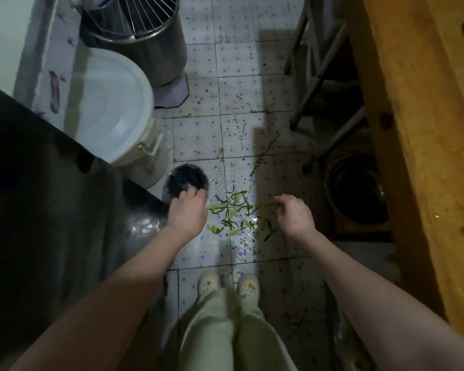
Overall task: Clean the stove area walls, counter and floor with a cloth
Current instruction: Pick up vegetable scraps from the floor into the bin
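No cloth in view; green scraps [233, 215] on the floor [198, 140] between the hands look light, limp and likely slick, so scoop, don't smear; left hand [188, 211] touches dark round thing [182, 179], grip unclear; right hand [296, 216] loosely curled, apparently empty.

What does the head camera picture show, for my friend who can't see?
Looking down, a person's left hand and right hand reach down beside green vegetable scraps scattered on a dirty, blue-dotted tile floor. The left hand touches a dark round thing; a white lidded bucket and a metal bin stand beyond.
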### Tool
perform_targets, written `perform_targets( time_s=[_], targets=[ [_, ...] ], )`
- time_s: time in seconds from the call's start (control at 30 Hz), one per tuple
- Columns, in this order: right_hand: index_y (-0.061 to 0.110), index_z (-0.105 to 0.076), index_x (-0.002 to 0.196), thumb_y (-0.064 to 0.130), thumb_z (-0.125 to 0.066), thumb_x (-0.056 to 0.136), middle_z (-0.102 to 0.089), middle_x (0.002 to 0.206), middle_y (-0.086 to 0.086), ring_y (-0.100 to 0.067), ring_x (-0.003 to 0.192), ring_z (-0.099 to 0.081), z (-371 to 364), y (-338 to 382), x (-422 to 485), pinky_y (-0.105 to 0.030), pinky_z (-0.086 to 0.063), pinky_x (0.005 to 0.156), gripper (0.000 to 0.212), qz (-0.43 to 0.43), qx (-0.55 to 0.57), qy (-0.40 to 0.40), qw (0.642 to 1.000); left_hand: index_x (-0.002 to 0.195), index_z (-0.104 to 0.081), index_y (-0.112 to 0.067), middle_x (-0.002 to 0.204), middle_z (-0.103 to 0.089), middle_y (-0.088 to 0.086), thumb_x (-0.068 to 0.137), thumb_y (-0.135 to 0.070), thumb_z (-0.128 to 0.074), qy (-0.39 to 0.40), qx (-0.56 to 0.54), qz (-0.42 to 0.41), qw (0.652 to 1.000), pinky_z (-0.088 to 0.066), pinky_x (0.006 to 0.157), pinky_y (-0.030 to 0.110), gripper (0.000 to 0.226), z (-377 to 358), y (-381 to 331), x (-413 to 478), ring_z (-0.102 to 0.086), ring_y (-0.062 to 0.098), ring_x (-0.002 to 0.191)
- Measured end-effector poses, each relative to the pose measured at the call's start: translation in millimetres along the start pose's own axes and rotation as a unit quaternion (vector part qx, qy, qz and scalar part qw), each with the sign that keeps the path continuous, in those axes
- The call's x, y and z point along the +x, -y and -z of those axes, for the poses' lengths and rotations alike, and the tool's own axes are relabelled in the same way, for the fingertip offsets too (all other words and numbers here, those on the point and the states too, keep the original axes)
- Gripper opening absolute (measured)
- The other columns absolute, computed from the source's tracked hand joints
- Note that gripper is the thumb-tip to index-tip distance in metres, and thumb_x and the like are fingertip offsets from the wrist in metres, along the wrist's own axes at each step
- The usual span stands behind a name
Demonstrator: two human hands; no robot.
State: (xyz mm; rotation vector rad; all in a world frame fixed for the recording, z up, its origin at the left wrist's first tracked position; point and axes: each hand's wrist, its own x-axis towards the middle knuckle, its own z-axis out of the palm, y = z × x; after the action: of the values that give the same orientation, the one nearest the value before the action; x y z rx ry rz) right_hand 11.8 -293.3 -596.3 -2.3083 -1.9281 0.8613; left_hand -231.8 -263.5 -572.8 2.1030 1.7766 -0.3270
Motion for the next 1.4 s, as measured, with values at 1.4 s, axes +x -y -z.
perform_targets(
  time_s=[1.4],
  targets=[
    [0.019,-0.052,0.131,0.004,-0.056,0.085,-0.055,0.134,-0.004,-0.022,0.122,-0.052,-459.2,-172.7,319.7,-0.038,-0.044,0.102,0.049,0.064,0.019,0.014,0.998,0.132,-0.043,-0.024,0.129,-0.047,0.0,0.09,-0.023,-0.049,0.04,-0.042,-0.085,0.995,-0.039,0.093,0.033,0.042,-535.6,111.9,267.1,-0.047,0.02,0.114]
  ],
)
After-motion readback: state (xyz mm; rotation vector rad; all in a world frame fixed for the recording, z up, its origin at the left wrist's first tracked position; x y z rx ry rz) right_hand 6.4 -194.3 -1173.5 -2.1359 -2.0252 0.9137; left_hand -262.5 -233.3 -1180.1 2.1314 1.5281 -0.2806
